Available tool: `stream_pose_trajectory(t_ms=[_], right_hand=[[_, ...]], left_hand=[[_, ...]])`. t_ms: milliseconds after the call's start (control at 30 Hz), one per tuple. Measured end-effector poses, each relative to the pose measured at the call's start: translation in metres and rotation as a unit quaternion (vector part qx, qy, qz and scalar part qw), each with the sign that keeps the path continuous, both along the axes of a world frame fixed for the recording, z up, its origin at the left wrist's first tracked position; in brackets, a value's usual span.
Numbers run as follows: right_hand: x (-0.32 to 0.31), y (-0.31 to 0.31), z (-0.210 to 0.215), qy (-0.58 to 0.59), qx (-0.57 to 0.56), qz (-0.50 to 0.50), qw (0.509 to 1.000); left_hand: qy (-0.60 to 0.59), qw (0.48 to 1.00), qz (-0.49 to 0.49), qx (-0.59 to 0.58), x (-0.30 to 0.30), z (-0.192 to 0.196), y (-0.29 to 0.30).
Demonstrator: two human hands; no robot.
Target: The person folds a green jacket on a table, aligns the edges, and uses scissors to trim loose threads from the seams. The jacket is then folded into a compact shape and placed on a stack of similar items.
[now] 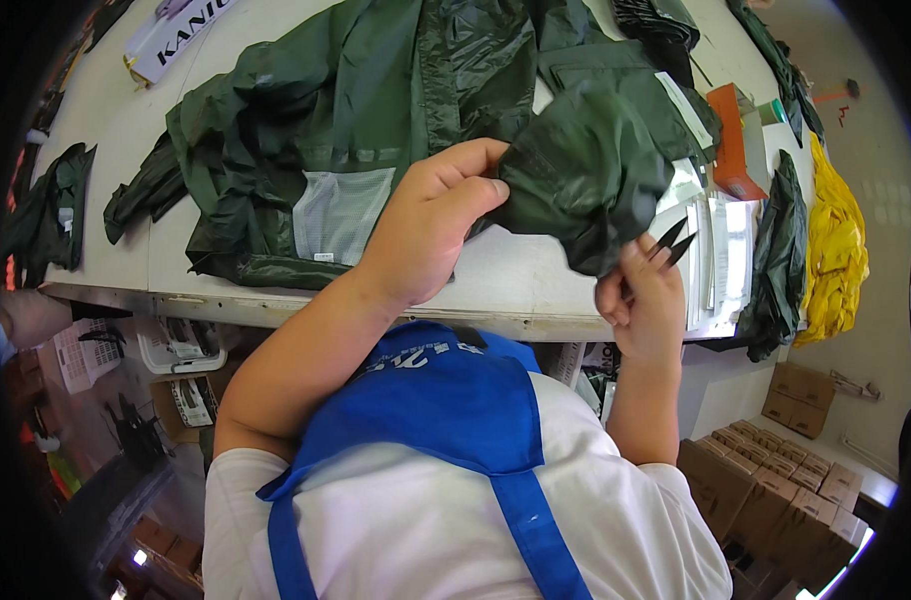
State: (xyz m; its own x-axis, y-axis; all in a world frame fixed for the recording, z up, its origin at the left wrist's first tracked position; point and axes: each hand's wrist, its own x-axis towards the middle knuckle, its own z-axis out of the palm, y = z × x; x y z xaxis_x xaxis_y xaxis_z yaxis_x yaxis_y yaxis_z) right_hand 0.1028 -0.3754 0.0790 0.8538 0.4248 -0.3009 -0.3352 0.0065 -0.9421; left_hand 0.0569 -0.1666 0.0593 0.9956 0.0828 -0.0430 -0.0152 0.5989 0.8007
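A dark green jacket (276,120) of shiny rainwear cloth lies spread on the white table, with a pale mesh panel (344,215) at its lower front. My left hand (431,220) pinches the edge of a gathered dark green fabric piece (581,175), held up over the jacket's right side; whether it joins the jacket cannot be told. At the piece's lower right corner, my right hand (646,300) is closed, with fingertips against the cloth. Black-bladed thread snips (673,243) stick out from that hand, tips apart and pointing up and right; their handles are hidden in the palm.
White papers (721,260) and an orange box (736,140) lie right of my right hand. Dark green (776,260) and yellow garments (834,250) hang at the table's right end. Below stand a white basket (181,345) at left and stacked cartons (786,490) at right.
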Motion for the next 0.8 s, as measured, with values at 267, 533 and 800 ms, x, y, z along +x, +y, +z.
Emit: stream_pose_trajectory(t_ms=[267,533,800], right_hand=[[0.032,0.017,0.059,-0.486,-0.132,0.035,0.863],[0.020,0.038,0.026,-0.228,-0.119,0.296,0.920],[0.008,0.042,0.001,-0.353,-0.099,0.186,0.911]], left_hand=[[-0.042,0.956,-0.048,0.286,-0.022,0.000,0.018],[0.024,0.975,-0.071,0.209,-0.044,-0.005,0.027],[0.058,0.988,-0.067,0.127,-0.052,-0.009,0.027]])
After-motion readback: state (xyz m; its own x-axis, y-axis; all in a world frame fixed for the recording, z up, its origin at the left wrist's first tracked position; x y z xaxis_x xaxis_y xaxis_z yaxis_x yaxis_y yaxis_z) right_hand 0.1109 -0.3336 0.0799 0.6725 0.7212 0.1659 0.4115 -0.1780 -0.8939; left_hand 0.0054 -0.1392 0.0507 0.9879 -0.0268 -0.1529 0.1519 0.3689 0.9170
